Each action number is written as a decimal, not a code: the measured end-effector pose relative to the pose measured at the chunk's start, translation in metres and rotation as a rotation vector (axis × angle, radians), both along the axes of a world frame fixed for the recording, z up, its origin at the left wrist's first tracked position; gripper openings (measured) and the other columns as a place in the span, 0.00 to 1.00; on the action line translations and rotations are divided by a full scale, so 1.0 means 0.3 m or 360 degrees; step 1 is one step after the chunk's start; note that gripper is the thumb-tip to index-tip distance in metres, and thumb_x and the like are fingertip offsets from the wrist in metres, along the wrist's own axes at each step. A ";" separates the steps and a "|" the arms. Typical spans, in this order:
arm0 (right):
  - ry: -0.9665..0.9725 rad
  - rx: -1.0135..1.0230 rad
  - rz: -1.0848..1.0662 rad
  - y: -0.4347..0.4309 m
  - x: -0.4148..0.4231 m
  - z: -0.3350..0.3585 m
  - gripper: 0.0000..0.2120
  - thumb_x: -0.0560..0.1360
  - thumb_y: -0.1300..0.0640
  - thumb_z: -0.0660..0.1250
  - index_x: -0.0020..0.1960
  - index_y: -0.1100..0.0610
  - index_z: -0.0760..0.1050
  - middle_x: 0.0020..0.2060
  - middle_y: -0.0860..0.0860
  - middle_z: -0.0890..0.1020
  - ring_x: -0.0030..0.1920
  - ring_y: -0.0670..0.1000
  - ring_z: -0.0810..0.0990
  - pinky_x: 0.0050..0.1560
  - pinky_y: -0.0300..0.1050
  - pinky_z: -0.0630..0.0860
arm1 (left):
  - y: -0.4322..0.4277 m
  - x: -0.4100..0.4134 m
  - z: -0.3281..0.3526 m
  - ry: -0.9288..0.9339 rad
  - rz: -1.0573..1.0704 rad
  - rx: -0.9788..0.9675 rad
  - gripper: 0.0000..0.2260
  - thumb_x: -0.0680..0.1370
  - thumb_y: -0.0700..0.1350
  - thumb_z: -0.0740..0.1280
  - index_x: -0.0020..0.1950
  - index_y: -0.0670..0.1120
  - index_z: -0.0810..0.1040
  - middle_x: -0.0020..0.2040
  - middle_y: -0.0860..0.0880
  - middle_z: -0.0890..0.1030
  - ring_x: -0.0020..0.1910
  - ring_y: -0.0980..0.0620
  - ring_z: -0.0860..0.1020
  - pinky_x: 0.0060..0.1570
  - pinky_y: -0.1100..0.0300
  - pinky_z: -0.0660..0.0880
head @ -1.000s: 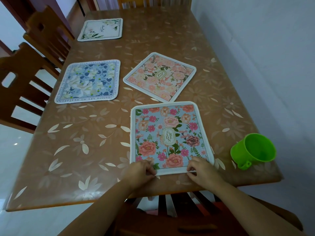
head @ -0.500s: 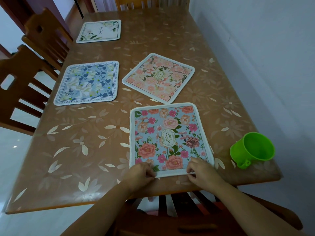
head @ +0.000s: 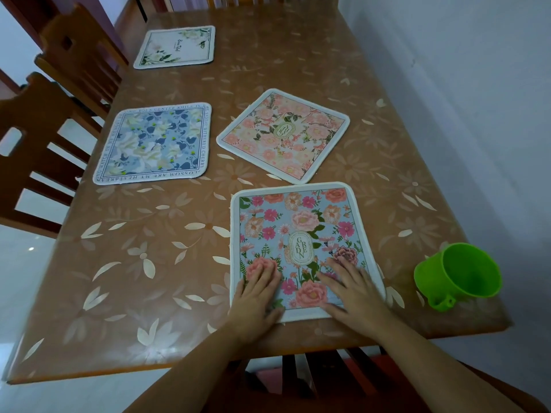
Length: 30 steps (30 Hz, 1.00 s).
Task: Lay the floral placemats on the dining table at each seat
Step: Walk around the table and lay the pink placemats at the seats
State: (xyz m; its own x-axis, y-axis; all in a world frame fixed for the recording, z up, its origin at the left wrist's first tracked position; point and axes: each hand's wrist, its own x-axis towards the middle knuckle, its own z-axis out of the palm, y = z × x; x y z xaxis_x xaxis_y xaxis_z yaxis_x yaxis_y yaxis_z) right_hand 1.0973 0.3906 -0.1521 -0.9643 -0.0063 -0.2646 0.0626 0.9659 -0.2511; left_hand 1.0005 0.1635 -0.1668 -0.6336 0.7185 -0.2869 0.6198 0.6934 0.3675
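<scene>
Both grips lie flat and released, left hand (head: 256, 296) and right hand (head: 356, 296) pressing the near edge of the blue rose-patterned placemat (head: 293, 234) on the brown flower-print desk (head: 149, 263), left of the green plastic cup (head: 457, 274).

Four floral placemats (head: 293, 248) on table (head: 143, 263); one green cup (head: 457, 275); two hands (head: 258, 296).

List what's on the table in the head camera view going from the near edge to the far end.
Garden placemat under both hands, then the tilted pink placemat, then the white placemat.
</scene>
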 end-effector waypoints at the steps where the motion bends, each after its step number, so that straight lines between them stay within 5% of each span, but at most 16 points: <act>1: -0.0048 0.0046 0.0023 -0.006 -0.020 -0.009 0.30 0.74 0.35 0.50 0.71 0.40 0.43 0.73 0.48 0.38 0.72 0.53 0.33 0.70 0.60 0.37 | 0.008 -0.006 0.000 0.0037 -0.0007 -0.0037 0.32 0.77 0.60 0.53 0.69 0.57 0.33 0.72 0.53 0.34 0.69 0.54 0.30 0.66 0.49 0.32; 4: -0.0026 0.0156 0.0062 -0.016 -0.085 -0.029 0.31 0.70 0.30 0.41 0.68 0.37 0.35 0.71 0.49 0.34 0.70 0.53 0.28 0.64 0.66 0.30 | 0.042 -0.043 0.004 0.0131 0.0004 -0.0112 0.27 0.78 0.62 0.47 0.68 0.60 0.33 0.72 0.54 0.33 0.68 0.53 0.27 0.65 0.46 0.30; 8: 0.0077 0.0241 0.0150 0.004 -0.180 -0.036 0.33 0.71 0.29 0.44 0.72 0.41 0.48 0.73 0.50 0.50 0.73 0.59 0.45 0.63 0.74 0.47 | 0.083 -0.111 -0.004 0.0277 0.0032 -0.0111 0.24 0.76 0.64 0.40 0.68 0.63 0.34 0.73 0.55 0.36 0.69 0.52 0.29 0.65 0.43 0.30; 16: 0.0130 0.0162 0.0172 0.089 -0.419 -0.079 0.35 0.68 0.27 0.44 0.69 0.36 0.35 0.73 0.45 0.40 0.73 0.54 0.36 0.66 0.68 0.34 | 0.166 -0.285 -0.030 0.0356 0.0120 0.0001 0.24 0.76 0.63 0.40 0.71 0.63 0.41 0.74 0.55 0.40 0.71 0.51 0.33 0.63 0.48 0.24; 20: 0.0226 0.0182 0.0148 0.119 -0.526 -0.085 0.34 0.68 0.27 0.43 0.69 0.37 0.37 0.74 0.44 0.44 0.74 0.55 0.39 0.68 0.69 0.42 | 0.208 -0.378 -0.049 0.0401 0.0144 0.0026 0.25 0.75 0.63 0.41 0.72 0.62 0.45 0.74 0.55 0.43 0.72 0.51 0.35 0.66 0.43 0.32; 30: 0.0325 0.0142 -0.0464 0.145 -0.591 -0.110 0.32 0.73 0.35 0.52 0.73 0.45 0.47 0.75 0.49 0.47 0.74 0.53 0.43 0.68 0.67 0.45 | 0.263 -0.522 -0.057 0.0492 0.0314 0.0021 0.27 0.75 0.62 0.40 0.73 0.58 0.46 0.75 0.52 0.45 0.73 0.49 0.40 0.68 0.41 0.41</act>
State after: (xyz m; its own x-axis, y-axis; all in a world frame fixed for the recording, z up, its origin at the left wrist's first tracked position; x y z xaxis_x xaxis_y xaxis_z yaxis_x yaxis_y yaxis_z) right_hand 0.9199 0.4342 -0.1851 -0.9551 0.2913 -0.0535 0.2961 0.9335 -0.2023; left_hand 0.8440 0.2425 -0.1839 -0.8157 0.5761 -0.0516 0.5578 0.8071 0.1937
